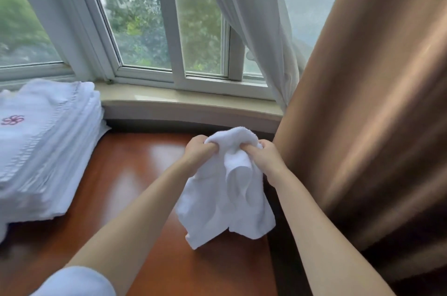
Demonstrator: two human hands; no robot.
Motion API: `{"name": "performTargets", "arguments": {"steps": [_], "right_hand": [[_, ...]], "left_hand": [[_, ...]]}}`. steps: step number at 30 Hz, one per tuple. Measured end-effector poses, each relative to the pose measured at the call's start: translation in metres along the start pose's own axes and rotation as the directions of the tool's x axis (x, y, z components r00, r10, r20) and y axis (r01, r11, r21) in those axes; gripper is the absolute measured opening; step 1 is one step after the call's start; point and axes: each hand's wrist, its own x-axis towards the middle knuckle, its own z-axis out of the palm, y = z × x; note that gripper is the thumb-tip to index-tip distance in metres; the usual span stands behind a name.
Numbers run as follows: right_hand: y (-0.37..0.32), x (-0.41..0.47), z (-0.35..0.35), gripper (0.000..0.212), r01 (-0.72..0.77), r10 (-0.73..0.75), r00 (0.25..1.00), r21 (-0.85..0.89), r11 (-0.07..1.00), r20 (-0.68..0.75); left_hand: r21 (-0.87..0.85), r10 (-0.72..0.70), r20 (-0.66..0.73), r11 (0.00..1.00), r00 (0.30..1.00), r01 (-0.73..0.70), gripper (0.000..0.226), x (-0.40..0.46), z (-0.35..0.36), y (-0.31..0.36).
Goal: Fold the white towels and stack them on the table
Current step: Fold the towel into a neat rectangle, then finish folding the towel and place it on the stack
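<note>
A small white towel (pixel 226 201) hangs bunched between my two hands above the right part of the wooden table (pixel 135 174). My left hand (pixel 199 150) grips its upper edge on the left. My right hand (pixel 268 158) grips the upper edge on the right, close beside the other. The towel's lower corners hang down loosely just above the table top. A tall stack of folded white towels (pixel 46 150) stands on the table's left side; the top one carries a small pink flower mark.
A window sill (pixel 183 102) and window frame run along the table's far edge. A brown curtain (pixel 375 126) hangs at the right, next to my right hand. A sheer white curtain (pixel 254 17) hangs behind it.
</note>
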Motion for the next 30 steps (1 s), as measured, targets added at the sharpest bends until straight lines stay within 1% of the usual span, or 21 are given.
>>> {"name": "performTargets", "arguments": {"steps": [2, 4, 6, 8, 10, 13, 15, 17, 18, 19, 20, 21, 22, 23, 24, 25, 26, 27, 28, 29, 30], "right_hand": [[0.005, 0.002, -0.014, 0.024, 0.015, -0.012, 0.995, -0.037, 0.999, 0.098], [0.010, 0.001, -0.030, 0.020, 0.010, 0.015, 0.977, -0.116, 0.993, 0.215], [0.016, 0.000, -0.045, 0.021, 0.004, 0.062, 0.946, -0.203, 0.979, 0.318], [0.021, -0.001, -0.059, 0.027, 0.015, 0.112, 0.907, -0.297, 0.955, 0.407], [0.026, -0.003, -0.068, 0.032, 0.019, 0.186, 0.863, -0.397, 0.918, 0.470], [0.032, -0.001, -0.073, 0.023, 0.008, 0.313, 0.794, -0.525, 0.851, 0.520], [0.031, 0.001, -0.072, 0.021, -0.044, 0.393, 0.744, -0.548, 0.835, 0.540], [0.027, 0.008, -0.067, 0.019, -0.041, 0.414, 0.724, -0.565, 0.824, 0.552], [0.022, 0.012, -0.063, 0.020, -0.025, 0.413, 0.728, -0.580, 0.814, 0.548], [0.016, 0.016, -0.058, 0.021, -0.003, 0.409, 0.734, -0.600, 0.800, 0.542], [0.009, 0.019, -0.053, 0.021, 0.025, 0.396, 0.740, -0.611, 0.791, 0.543], [0.001, 0.022, -0.047, 0.022, 0.054, 0.369, 0.746, -0.603, 0.796, 0.554], [-0.007, 0.025, -0.042, 0.024, 0.079, 0.319, 0.756, -0.562, 0.823, 0.572], [-0.017, 0.028, -0.037, 0.028, 0.094, 0.242, 0.767, -0.477, 0.874, 0.594], [-0.028, 0.030, -0.032, 0.030, 0.118, 0.135, 0.771, -0.348, 0.930, 0.622], [-0.039, 0.033, -0.027, 0.029, 0.152, 0.016, 0.754, -0.199, 0.968, 0.657], [-0.050, 0.035, -0.022, 0.025, 0.183, -0.095, 0.716, -0.056, 0.981, 0.691], [-0.059, 0.037, -0.017, 0.022, 0.195, -0.173, 0.664, 0.055, 0.979, 0.728], [-0.064, 0.039, -0.010, 0.028, 0.187, -0.208, 0.611, 0.117, 0.975, 0.763], [-0.064, 0.044, -0.001, 0.039, 0.168, -0.201, 0.572, 0.127, 0.978, 0.795], [-0.058, 0.050, 0.010, 0.047, 0.145, -0.162, 0.558, 0.097, 0.985, 0.814]], "left_hand": [[0.049, -0.072, -0.007, 0.996, 0.997, 0.072, 0.006, -0.016, 0.010, 0.002], [0.142, -0.148, 0.022, 0.979, 0.989, 0.143, 0.013, -0.033, 0.022, 0.005], [0.245, -0.230, 0.036, 0.946, 0.973, 0.214, 0.019, -0.051, 0.032, 0.011], [0.321, -0.308, 0.059, 0.907, 0.949, 0.274, 0.026, -0.068, 0.043, 0.014], [0.360, -0.403, 0.131, 0.871, 0.906, 0.336, 0.027, -0.085, 0.054, 0.013], [0.380, -0.564, 0.257, 0.805, 0.784, 0.455, 0.023, -0.099, 0.063, 0.007], [0.406, -0.617, 0.287, 0.771, 0.733, 0.490, 0.028, -0.100, 0.061, 0.005], [0.448, -0.640, 0.262, 0.744, 0.722, 0.497, 0.039, -0.094, 0.053, 0.005], [0.467, -0.649, 0.250, 0.731, 0.719, 0.497, 0.041, -0.089, 0.048, 0.007], [0.486, -0.650, 0.241, 0.723, 0.720, 0.491, 0.040, -0.083, 0.041, 0.010], [0.500, -0.634, 0.220, 0.726, 0.741, 0.473, 0.037, -0.077, 0.033, 0.015], [0.506, -0.590, 0.169, 0.739, 0.789, 0.445, 0.030, -0.069, 0.023, 0.021], [0.501, -0.490, 0.073, 0.771, 0.869, 0.393, 0.023, -0.060, 0.012, 0.026], [0.481, -0.324, -0.073, 0.817, 0.943, 0.318, 0.018, -0.049, 0.001, 0.029], [0.444, -0.113, -0.271, 0.866, 0.956, 0.229, 0.019, -0.036, -0.012, 0.030], [0.402, 0.080, -0.488, 0.905, 0.869, 0.142, 0.024, -0.024, -0.025, 0.032], [0.369, 0.211, -0.663, 0.927, 0.718, 0.068, 0.033, -0.012, -0.037, 0.031], [0.343, 0.275, -0.771, 0.939, 0.575, 0.010, 0.043, -0.001, -0.046, 0.029], [0.296, 0.270, -0.827, 0.955, 0.493, -0.028, 0.052, 0.011, -0.054, 0.023], [0.219, 0.212, -0.848, 0.975, 0.485, -0.044, 0.058, 0.021, -0.058, 0.013], [0.122, 0.122, -0.843, 0.992, 0.525, -0.035, 0.058, 0.029, -0.058, -0.002]]}}
